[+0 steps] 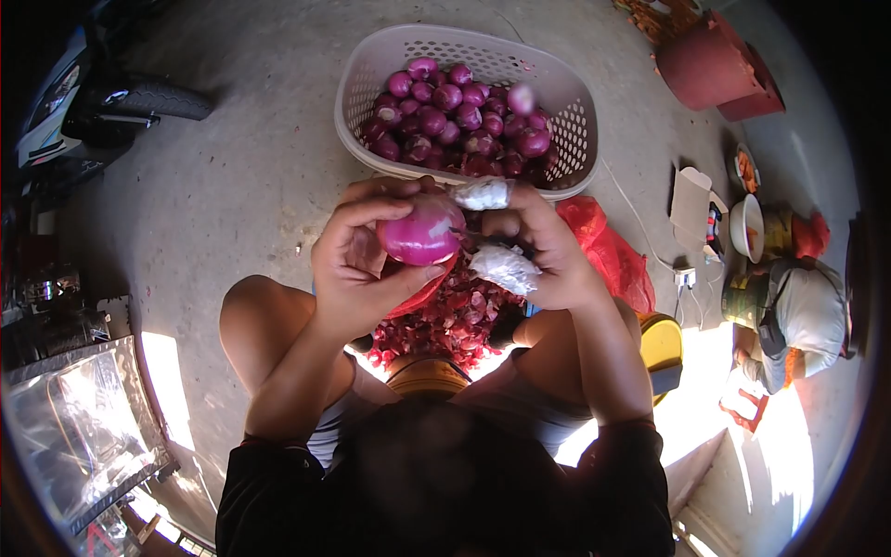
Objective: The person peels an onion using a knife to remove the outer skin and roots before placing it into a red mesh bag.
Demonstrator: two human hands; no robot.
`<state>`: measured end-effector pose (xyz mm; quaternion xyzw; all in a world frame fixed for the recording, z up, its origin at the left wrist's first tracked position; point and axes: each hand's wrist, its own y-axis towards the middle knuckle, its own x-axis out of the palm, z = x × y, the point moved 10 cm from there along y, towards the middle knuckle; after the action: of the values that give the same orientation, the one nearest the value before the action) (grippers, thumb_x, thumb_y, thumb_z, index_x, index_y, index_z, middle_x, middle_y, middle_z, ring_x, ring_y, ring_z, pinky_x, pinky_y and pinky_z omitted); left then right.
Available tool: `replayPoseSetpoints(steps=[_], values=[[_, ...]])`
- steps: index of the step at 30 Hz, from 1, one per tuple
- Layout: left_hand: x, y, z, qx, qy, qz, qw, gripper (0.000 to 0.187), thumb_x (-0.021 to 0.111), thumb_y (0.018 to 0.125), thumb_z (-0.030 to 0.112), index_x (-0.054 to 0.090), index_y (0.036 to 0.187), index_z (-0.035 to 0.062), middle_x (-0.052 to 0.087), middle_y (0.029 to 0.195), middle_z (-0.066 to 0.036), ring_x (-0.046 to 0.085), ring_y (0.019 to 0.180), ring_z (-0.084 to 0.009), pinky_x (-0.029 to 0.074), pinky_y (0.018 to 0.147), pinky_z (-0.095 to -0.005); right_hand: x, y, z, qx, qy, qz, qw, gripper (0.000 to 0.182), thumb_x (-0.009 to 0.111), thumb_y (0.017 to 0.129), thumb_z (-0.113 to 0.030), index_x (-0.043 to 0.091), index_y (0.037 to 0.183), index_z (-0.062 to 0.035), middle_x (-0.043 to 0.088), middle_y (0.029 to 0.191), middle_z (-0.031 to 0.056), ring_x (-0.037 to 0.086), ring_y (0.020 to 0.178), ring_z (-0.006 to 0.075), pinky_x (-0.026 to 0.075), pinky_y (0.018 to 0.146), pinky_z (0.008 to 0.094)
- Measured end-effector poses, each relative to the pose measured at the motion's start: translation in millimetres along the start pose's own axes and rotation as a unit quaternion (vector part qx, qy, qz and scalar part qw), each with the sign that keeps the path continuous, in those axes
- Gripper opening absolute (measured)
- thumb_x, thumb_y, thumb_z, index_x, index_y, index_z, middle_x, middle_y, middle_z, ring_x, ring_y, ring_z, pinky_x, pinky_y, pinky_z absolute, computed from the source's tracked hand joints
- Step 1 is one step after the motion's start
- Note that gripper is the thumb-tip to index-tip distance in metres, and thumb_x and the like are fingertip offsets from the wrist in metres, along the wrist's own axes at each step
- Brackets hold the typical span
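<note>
My left hand [348, 265] is closed around a large red onion [418, 234], gripping it from the left with the thumb underneath. On the onion's right side is my right hand [557, 255], its thumb and forefinger covered in white wrapping [504, 268]. Those fingers pinch a small dark thing at the onion's end; its shape is mostly hidden. Below both hands, between my legs, lies a heap of red onion skins [450, 325]. Just beyond the hands stands a pale plastic basket [351, 107] holding many red onions [448, 116].
A red net bag [613, 265] lies right of my hands, near a yellow round object [661, 348]. Farther right are a power strip [685, 277], a white bowl [746, 227] and another person [807, 311]. Red tubs [705, 70] stand back right; a motorbike wheel [153, 98] is back left.
</note>
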<state>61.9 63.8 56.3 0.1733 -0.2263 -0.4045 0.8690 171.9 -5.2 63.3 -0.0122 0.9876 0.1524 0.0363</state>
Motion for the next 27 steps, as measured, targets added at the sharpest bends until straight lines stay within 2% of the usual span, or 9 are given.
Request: replayPoseSetpoints(steps=[3, 6, 9, 12, 15, 19, 22, 27], values=[[-2, 0, -3, -0.006, -0.008, 0.008, 1.0, 0.053, 0.07, 0.065, -0.014, 0.05, 0.111, 0.0025, 0.043, 0.122, -0.013, 0.045, 0.117, -0.0243, 0.043, 0.096, -0.0362, 3, -3, 4, -0.014, -0.02, -0.011, 1.0, 0.05, 0.061, 0.08, 0.002, 0.039, 0.125, -0.0016, 0.057, 0.114, 0.0139, 0.058, 0.103, 0.0203, 0.045, 0.084, 0.0303], [-2, -2, -4, -0.013, -0.008, 0.007, 1.0, 0.053, 0.07, 0.065, -0.014, 0.049, 0.111, 0.0027, 0.043, 0.122, -0.013, 0.045, 0.118, -0.0245, 0.043, 0.096, -0.0363, 2, -1, 9, -0.011, 0.005, 0.011, 1.0, 0.049, 0.062, 0.079, 0.002, 0.04, 0.124, -0.0012, 0.057, 0.114, 0.0146, 0.058, 0.103, 0.021, 0.045, 0.085, 0.0304], [0, -3, -5, -0.013, -0.008, 0.0, 1.0, 0.053, 0.07, 0.065, -0.014, 0.049, 0.111, 0.0027, 0.043, 0.122, -0.013, 0.045, 0.118, -0.0246, 0.043, 0.096, -0.0363, 0, -3, 16, -0.007, -0.036, 0.001, 0.999, 0.048, 0.061, 0.079, 0.003, 0.041, 0.123, -0.0011, 0.056, 0.116, 0.0145, 0.058, 0.104, 0.0211, 0.045, 0.084, 0.0305], [2, -1, -3, -0.015, -0.018, 0.003, 1.0, 0.053, 0.07, 0.065, -0.014, 0.049, 0.112, 0.0026, 0.043, 0.122, -0.013, 0.046, 0.117, -0.0242, 0.043, 0.095, -0.036, 0, -2, 12, -0.002, -0.011, 0.003, 1.0, 0.047, 0.061, 0.08, 0.003, 0.041, 0.122, -0.0017, 0.057, 0.113, 0.013, 0.059, 0.099, 0.0187, 0.046, 0.081, 0.029], [2, 0, -3, -0.017, -0.024, 0.0, 1.0, 0.053, 0.069, 0.066, -0.014, 0.049, 0.112, 0.0025, 0.043, 0.123, -0.013, 0.046, 0.116, -0.0238, 0.044, 0.095, -0.0355, -1, -3, 5, 0.0, 0.026, 0.005, 1.0, 0.047, 0.061, 0.081, 0.002, 0.041, 0.123, -0.0024, 0.059, 0.106, 0.0108, 0.06, 0.093, 0.0154, 0.046, 0.078, 0.0272], [3, 0, -1, -0.01, -0.004, -0.004, 1.0, 0.053, 0.069, 0.066, -0.014, 0.048, 0.112, 0.0022, 0.043, 0.122, -0.013, 0.047, 0.115, -0.0235, 0.044, 0.095, -0.0352, 1, -3, 5, 0.012, -0.013, -0.017, 1.0, 0.047, 0.062, 0.081, 0.0, 0.041, 0.123, -0.0028, 0.06, 0.101, 0.0098, 0.06, 0.089, 0.0136, 0.046, 0.076, 0.0262], [3, 0, -2, -0.014, -0.014, -0.002, 1.0, 0.053, 0.07, 0.066, -0.014, 0.049, 0.112, 0.0019, 0.043, 0.122, -0.013, 0.047, 0.115, -0.0232, 0.044, 0.095, -0.0349, 4, 0, 3, 0.033, -0.016, -0.031, 0.999, 0.046, 0.063, 0.081, 0.0, 0.041, 0.122, -0.0025, 0.061, 0.102, 0.011, 0.06, 0.091, 0.0155, 0.046, 0.077, 0.0269], [0, -3, -6, -0.021, -0.019, 0.011, 1.0, 0.054, 0.07, 0.065, -0.014, 0.048, 0.112, 0.0017, 0.043, 0.121, -0.013, 0.047, 0.115, -0.0227, 0.044, 0.095, -0.0346, 3, 1, 6, -0.008, -0.003, 0.02, 1.0, 0.043, 0.062, 0.081, -0.001, 0.042, 0.119, -0.0017, 0.062, 0.104, 0.0126, 0.06, 0.098, 0.019, 0.046, 0.082, 0.0289]])
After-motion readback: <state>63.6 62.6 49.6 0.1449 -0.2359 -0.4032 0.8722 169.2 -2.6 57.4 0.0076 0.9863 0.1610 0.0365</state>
